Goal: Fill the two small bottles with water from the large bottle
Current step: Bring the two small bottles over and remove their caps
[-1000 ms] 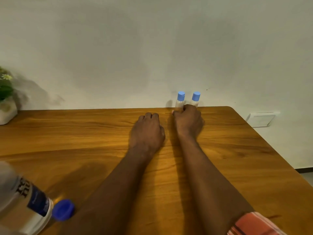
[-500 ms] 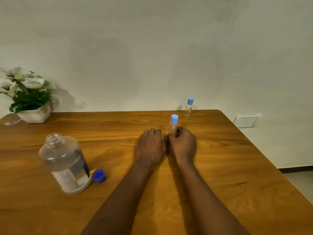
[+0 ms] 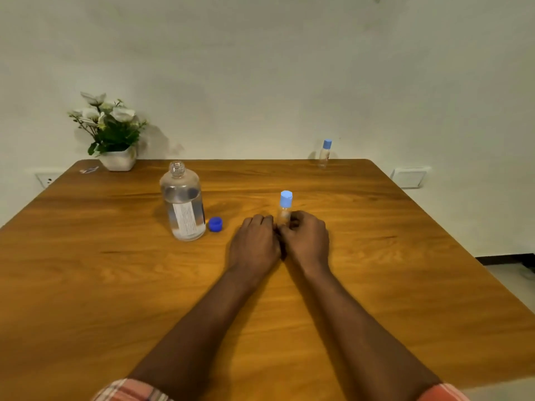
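Note:
A small clear bottle [image 3: 285,208] with a light blue cap stands upright mid-table, and my right hand [image 3: 307,241] grips its lower part. My left hand [image 3: 254,241] lies right beside it with fingers curled; whether it touches the bottle I cannot tell. The second small bottle [image 3: 324,154], also capped in light blue, stands alone at the table's far edge. Left of my hands stands the large clear bottle [image 3: 183,204], uncapped and holding water. Its dark blue cap [image 3: 215,224] lies on the table next to its base.
A white pot of white flowers [image 3: 113,134] sits at the far left corner of the wooden table [image 3: 405,256], with a small flat item [image 3: 89,169] beside it. Wall sockets [image 3: 409,177] flank the table. The table's right edge drops to the floor.
My right hand has drawn one small bottle from the far edge toward mid-table, leaving the other behind. My left hand came back alongside it. The view pulled back, showing the large bottle upright.

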Demonstrator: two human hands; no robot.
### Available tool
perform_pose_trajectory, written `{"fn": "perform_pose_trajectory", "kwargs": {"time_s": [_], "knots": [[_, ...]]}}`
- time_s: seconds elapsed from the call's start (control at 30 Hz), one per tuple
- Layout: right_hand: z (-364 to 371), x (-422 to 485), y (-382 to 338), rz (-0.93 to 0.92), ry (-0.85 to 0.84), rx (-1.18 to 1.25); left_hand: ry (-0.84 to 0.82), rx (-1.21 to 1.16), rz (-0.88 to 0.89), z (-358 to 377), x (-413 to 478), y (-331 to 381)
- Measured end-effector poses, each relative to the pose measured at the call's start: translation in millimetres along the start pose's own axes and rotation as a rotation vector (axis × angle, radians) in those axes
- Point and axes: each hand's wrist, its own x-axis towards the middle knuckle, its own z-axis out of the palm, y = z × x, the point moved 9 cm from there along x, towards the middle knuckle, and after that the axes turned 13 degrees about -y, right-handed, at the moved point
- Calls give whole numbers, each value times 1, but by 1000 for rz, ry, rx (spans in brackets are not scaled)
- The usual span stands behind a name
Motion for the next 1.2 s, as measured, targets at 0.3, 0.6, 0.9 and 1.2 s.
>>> {"fn": "perform_pose_trajectory", "kwargs": {"time_s": [0.3,0.6,0.9,1.2], "knots": [[21,-30,-32,-185,-267,303,117,-118,2,-29,-38,-31],[8,-16,-25,-183,-309,512,140,-102,44,-36,-42,-56],[9,-11,-15,-110,-414,511,140,-105,98,-36,-46,-52],[8,-13,-13,-154,-502,480,29,-49,75,-23,-43,-47]]}}
